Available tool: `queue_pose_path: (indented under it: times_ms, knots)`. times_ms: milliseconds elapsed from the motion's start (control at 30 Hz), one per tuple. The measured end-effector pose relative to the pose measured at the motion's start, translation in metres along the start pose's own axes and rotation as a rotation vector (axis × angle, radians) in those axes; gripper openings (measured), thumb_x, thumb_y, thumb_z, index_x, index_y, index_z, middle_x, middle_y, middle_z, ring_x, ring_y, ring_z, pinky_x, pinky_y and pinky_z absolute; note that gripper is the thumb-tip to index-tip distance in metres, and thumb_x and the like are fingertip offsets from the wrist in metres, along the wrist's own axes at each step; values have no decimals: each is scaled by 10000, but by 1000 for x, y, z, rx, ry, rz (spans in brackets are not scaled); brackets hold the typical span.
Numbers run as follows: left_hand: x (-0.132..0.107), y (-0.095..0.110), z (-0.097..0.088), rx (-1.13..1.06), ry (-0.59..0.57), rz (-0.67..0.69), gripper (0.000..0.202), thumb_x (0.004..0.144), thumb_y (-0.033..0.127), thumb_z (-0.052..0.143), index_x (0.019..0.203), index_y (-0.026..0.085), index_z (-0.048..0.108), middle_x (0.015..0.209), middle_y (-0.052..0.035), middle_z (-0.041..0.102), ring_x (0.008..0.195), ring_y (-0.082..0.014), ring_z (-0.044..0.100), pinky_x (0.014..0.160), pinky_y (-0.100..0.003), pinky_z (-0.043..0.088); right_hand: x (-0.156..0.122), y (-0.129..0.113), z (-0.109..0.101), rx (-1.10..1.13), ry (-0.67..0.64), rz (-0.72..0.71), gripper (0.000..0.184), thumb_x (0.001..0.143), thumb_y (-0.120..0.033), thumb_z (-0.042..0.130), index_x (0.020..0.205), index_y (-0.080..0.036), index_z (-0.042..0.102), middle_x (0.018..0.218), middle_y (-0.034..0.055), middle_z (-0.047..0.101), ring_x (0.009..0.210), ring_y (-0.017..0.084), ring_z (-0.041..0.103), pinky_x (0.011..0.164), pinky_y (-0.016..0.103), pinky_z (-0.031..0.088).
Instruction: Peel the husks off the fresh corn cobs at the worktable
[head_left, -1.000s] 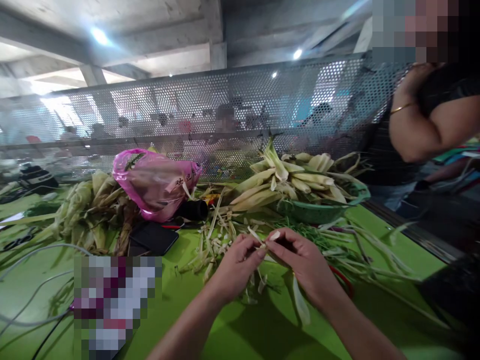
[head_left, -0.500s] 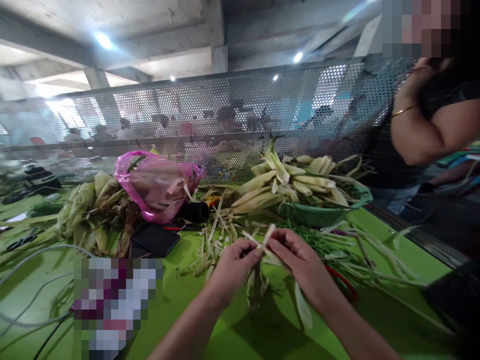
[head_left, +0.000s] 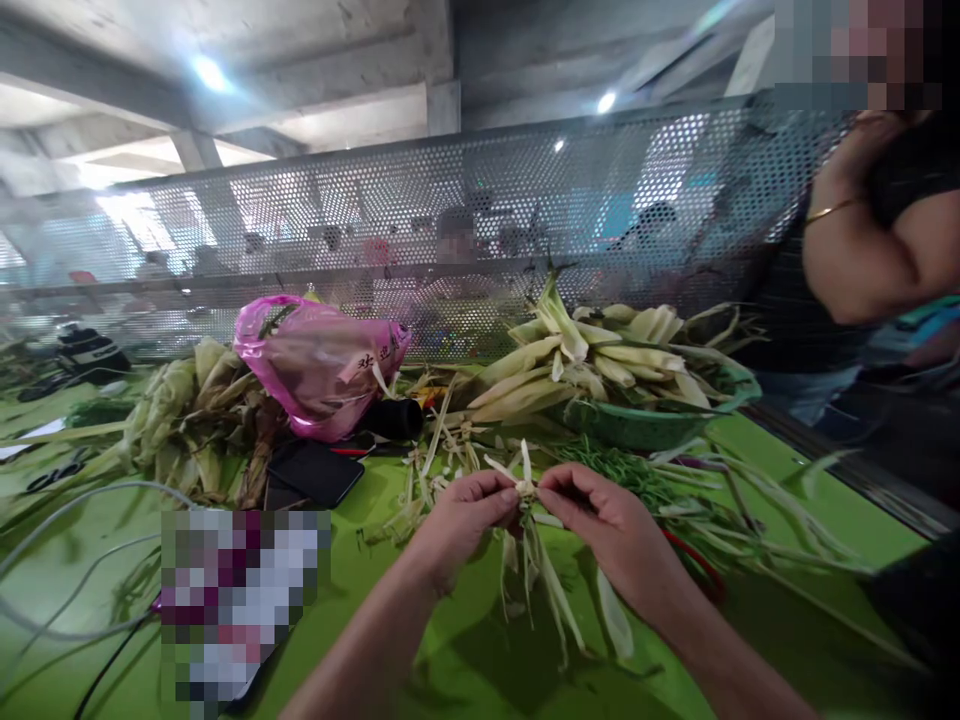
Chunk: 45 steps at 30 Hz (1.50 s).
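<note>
In front of me, above the green table, my left hand (head_left: 476, 505) pinches a small knotted bunch of pale corn husk strips (head_left: 526, 489) between thumb and fingers. My right hand (head_left: 596, 505) is closed at the bunch's right side, its fingertips pinching a strip end there. Two short ends stick up from the knot, and long thin strips (head_left: 553, 590) dangle below it. A loose husk piece (head_left: 615, 615) shows beside my right wrist. Just beyond my hands lie husk scraps (head_left: 431, 485) and thin green strands (head_left: 626, 485).
Corn husks (head_left: 525, 375) heap over a green basket (head_left: 634, 425). Farther left are a pink plastic bag (head_left: 315, 365), more husks (head_left: 187, 420), a dark flat object (head_left: 322, 475), scissors (head_left: 56, 470) and cables (head_left: 75, 490). A perforated screen (head_left: 337, 240) stands behind; a person (head_left: 855, 230) is at right.
My right hand has dropped slightly from the raised strip to the side of the knot. More thin strips now hang below the bunch. The view has shifted a little.
</note>
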<state>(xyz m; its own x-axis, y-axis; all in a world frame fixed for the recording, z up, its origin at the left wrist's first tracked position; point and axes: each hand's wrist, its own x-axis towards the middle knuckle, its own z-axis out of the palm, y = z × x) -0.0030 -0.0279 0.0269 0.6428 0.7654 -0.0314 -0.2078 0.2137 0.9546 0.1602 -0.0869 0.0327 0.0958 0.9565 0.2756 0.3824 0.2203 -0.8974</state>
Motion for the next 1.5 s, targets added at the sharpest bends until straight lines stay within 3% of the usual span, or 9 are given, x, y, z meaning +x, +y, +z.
queue_pose_path:
  times_ms: [200,500,633,800,900,967,1100,1333,1500]
  knots:
    - [6,-8,-3,182,71,57,468,660,572,730,719,134,578,608,30,489,524,-74,441,519,-215,349,-4,2,2,-85,-36,-62,162,908,-356,544,869,-212,606,812,7,623,763,167,553,685,261,422]
    - [1,-8,1,19,152,58,410,650,495,764,731,134,589,567,53,450,488,-51,357,482,-207,254,-4,2,8,-153,37,-73,202,909,-383,540,805,-213,570,739,11,593,706,177,531,652,280,411]
    - [1,-8,-1,8,129,58,405,645,491,769,727,128,610,561,40,483,487,-55,385,490,-206,289,-3,5,6,-182,30,-78,203,913,-380,536,804,-213,576,746,14,600,709,181,544,658,287,425]
    - [10,-15,-6,44,107,38,431,634,517,760,718,116,626,539,8,551,470,-91,484,524,-237,376,-7,0,4,-380,176,-302,120,890,-294,592,990,-235,621,1006,59,624,948,232,554,812,340,433]
    - [14,-17,-7,52,153,49,430,606,510,772,694,116,625,542,-1,564,483,-103,510,538,-243,390,-9,-5,9,-399,109,-415,60,899,-280,597,922,-248,641,916,43,644,935,233,539,795,338,426]
    - [14,-16,-6,32,218,57,423,580,489,789,696,115,627,569,2,565,509,-98,510,555,-240,404,-8,-5,12,-442,52,-408,92,896,-285,606,829,-239,649,847,35,648,875,228,534,757,336,415]
    - [11,-15,-3,-67,291,40,428,576,473,799,733,121,612,597,16,545,540,-92,501,588,-240,417,-5,3,16,-582,117,-348,134,880,-327,625,814,-223,678,844,51,635,830,232,519,744,360,384]
    - [8,-20,8,-26,375,114,348,656,433,769,771,139,623,646,4,550,610,-96,481,602,-220,367,-5,15,27,-694,168,-246,179,873,-358,621,795,-200,644,814,61,616,812,249,502,701,354,380]
    - [7,-21,12,-40,342,109,327,695,437,741,785,158,598,705,-12,560,667,-117,506,664,-238,393,-4,17,29,-758,207,-278,139,871,-251,583,747,-189,591,778,63,589,781,242,474,692,351,371]
